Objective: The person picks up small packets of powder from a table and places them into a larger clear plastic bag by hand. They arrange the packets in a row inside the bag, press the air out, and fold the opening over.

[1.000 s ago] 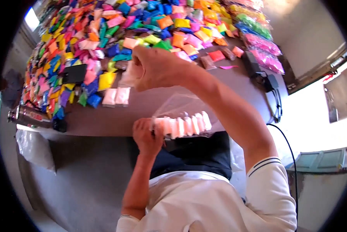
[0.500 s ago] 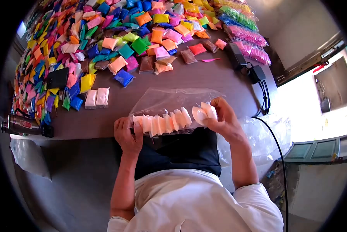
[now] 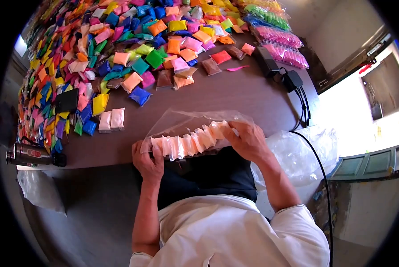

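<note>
A row of several pale peach packets (image 3: 188, 143) stands side by side at the table's front edge, in a clear plastic bag (image 3: 175, 121) that spreads out behind them. My left hand (image 3: 149, 161) is closed around the left end of the row, thumb in front. At the other end, my right hand (image 3: 247, 139) grips the last packets, its fingers partly hidden by the bag film and the packets. Two pale pink packets (image 3: 112, 120) lie together on the table, left of the bag.
A big heap of coloured packets (image 3: 133, 44) covers the back and left of the table (image 3: 186, 98). Filled bags (image 3: 279, 38), a black power adapter (image 3: 266, 62) and cables stand at the back right. A flask (image 3: 32, 155) lies at the left edge; clear plastic (image 3: 293, 155) hangs at right.
My right hand has moved left and brought its packets against the right end of the row, closing the gap. My left hand stays at the left end.
</note>
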Motion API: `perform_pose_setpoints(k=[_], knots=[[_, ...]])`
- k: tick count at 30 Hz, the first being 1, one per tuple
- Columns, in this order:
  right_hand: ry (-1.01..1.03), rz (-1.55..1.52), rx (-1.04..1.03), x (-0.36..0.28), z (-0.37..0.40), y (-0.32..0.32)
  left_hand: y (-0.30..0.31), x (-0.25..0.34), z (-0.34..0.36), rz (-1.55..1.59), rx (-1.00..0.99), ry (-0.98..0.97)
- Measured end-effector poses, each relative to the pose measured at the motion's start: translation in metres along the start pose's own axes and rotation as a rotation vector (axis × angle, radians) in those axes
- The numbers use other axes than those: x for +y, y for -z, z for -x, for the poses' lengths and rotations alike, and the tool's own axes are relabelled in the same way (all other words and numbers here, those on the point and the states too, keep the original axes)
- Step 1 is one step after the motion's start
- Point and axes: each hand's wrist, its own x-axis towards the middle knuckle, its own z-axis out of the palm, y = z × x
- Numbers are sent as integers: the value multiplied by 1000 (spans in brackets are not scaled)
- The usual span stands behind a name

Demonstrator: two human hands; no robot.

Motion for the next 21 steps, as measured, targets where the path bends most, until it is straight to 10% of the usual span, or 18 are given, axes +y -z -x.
perform_pose_setpoints(k=[18,21], knots=[[159,3,290,-20,9,4,3,-1,2,28,-46,44],[530,38,271,-31,15,-8,3,0,1,23,-52,39]])
